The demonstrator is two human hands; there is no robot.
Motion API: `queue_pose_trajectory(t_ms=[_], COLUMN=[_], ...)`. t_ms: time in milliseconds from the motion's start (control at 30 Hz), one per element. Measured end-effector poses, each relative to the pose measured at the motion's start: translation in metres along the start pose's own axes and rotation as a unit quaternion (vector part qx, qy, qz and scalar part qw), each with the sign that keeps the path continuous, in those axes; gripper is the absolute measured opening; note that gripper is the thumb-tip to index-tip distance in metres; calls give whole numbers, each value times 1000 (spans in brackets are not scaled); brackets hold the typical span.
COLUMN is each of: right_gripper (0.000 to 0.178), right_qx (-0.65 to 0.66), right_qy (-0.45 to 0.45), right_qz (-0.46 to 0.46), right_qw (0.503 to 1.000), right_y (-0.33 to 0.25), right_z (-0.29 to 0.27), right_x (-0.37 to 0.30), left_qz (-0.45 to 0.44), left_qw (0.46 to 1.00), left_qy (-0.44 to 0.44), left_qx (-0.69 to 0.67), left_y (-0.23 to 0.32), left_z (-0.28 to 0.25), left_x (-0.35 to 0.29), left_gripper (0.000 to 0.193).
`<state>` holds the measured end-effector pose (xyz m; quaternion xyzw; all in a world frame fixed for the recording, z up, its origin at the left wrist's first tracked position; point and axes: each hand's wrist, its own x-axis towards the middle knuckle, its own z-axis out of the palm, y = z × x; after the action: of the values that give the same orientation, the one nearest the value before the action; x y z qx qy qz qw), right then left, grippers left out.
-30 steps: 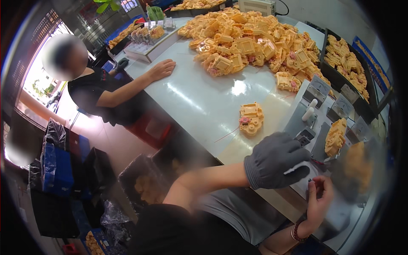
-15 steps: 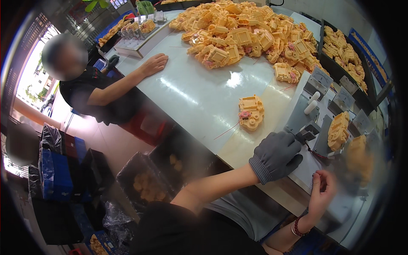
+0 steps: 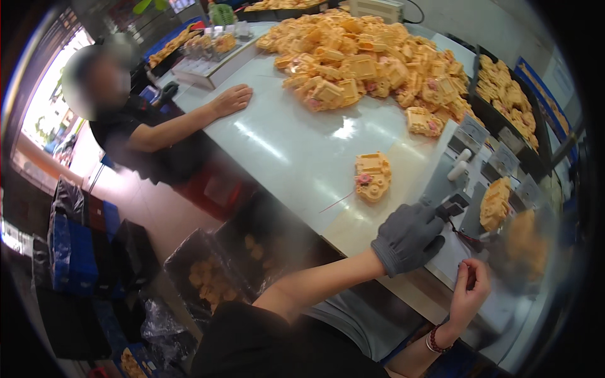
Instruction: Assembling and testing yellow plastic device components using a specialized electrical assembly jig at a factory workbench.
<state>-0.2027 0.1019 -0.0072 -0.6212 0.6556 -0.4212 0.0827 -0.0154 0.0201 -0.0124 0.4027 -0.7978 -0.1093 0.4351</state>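
Observation:
My left hand [image 3: 408, 239], in a grey glove, is palm down at the table edge with its fingers bent. Its fingertips are by a small black block [image 3: 452, 205] on the metal fixture [image 3: 435, 186]; what they grip is hidden. To its right, my bare right hand [image 3: 471, 288] is closed in a pinch; anything between the fingertips is too small to make out. On the fixture's right side sits an orange-yellow plastic housing [image 3: 496, 203]. Another such housing [image 3: 373, 176], with a pink part and a thin red wire, lies on the table beyond my left hand.
A large heap of similar housings [image 3: 359, 60] covers the far table. Black trays [image 3: 504, 94] of them stand at the right. Across the table at left, a person's bare hand [image 3: 232, 99] rests on the tabletop. Lined bins [image 3: 208, 271] stand below the near edge.
The whole view has shifted slightly. Both my hands keep nearly the same places and poses by the fixture. The other person's hand still rests on the table.

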Motion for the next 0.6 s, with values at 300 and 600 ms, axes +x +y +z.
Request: queue_pose_trajectory(t_ms=[300, 600], right_gripper=[9, 10], right_qx=[-74, -70], right_qy=[-39, -25], right_qz=[-6, -22], right_qw=[996, 997], right_y=[34, 25], right_z=[-7, -6], right_x=[-11, -8], left_qz=[-10, -10], left_qw=[1000, 1000], left_qy=[-8, -18], left_qx=[-16, -5], left_y=[2, 1], left_z=[24, 19], left_x=[-1, -2], left_gripper=[19, 19])
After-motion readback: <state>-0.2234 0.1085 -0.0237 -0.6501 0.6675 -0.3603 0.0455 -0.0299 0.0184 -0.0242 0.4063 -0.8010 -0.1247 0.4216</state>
